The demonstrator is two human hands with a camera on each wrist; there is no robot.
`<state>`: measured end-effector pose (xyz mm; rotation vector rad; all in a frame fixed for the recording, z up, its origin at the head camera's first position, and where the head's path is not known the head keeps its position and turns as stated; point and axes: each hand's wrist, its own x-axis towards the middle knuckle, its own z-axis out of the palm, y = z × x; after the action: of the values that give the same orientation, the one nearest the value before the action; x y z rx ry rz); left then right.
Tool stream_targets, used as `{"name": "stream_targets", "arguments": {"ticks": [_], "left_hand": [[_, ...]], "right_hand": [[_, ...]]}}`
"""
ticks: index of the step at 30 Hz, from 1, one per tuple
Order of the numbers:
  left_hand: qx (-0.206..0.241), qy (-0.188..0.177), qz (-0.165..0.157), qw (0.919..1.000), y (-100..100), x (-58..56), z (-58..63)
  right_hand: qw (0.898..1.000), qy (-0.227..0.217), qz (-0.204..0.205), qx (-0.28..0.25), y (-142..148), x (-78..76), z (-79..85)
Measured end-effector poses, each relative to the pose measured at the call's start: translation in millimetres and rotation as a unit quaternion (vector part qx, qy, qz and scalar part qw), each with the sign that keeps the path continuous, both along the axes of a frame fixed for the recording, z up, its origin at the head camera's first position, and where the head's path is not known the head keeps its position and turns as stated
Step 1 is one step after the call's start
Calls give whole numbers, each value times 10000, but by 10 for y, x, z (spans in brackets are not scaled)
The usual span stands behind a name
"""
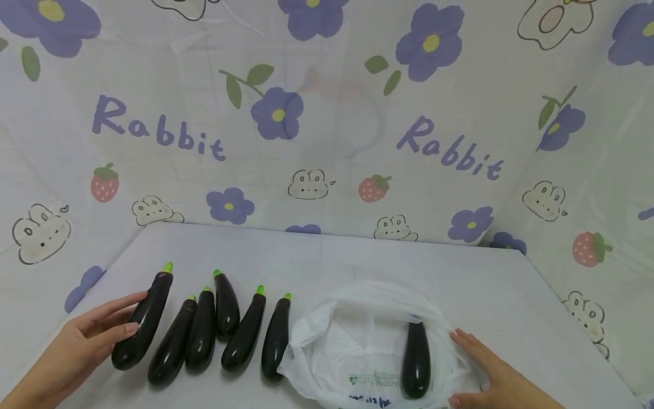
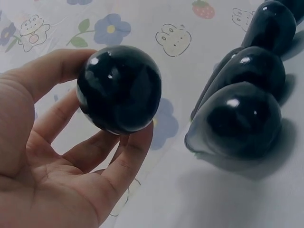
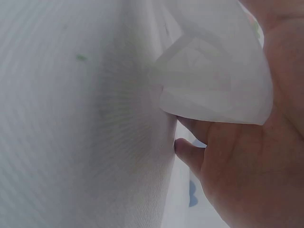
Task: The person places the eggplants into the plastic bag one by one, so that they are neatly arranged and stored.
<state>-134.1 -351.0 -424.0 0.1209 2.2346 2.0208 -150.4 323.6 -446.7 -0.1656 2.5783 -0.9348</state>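
Note:
My left hand (image 1: 82, 341) grips a glossy dark eggplant (image 1: 145, 324) with a bright green stem, thumb on one side and fingers on the other. The left wrist view shows its round bottom end (image 2: 118, 90) held between thumb and fingertips. My right hand (image 1: 493, 369) is against the right side of a white plastic bag (image 1: 327, 386), its fingers extended. Inside the open-mouthed bag lies one eggplant (image 1: 416, 363), its stem end tucked under the rim. The bag's film (image 3: 218, 90) covers part of the right hand's fingers in the right wrist view.
Several more eggplants (image 1: 201, 341) lie in a loose row on the white table (image 1: 265, 250), between the left hand and the bag. The rightmost eggplant (image 1: 276, 341) lies right at the bag's left edge. A patterned cloth (image 1: 337, 142) hangs behind the table and at its sides.

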Motion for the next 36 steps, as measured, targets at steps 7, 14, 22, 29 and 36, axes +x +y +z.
{"name": "stream_targets", "arguments": {"ticks": [7,14,22,29,36], "left_hand": [[-244,-320,142,9991,65,1,31],[-27,-118,-71,9999,163,11,80],[-211,-352,27,9992,228,37,116],[-164,-386,-99,9991,270,34,122],[-191,-503,-38,9985,265,38,112]], "right_hand": [[9994,256,234,-6,9,6,-21],[9987,416,283,34,48,4,-23],[9945,826,629,-104,70,3,-45],[9995,243,217,-19,26,-18,25],[9976,485,444,-215,30,-20,-35]]}}
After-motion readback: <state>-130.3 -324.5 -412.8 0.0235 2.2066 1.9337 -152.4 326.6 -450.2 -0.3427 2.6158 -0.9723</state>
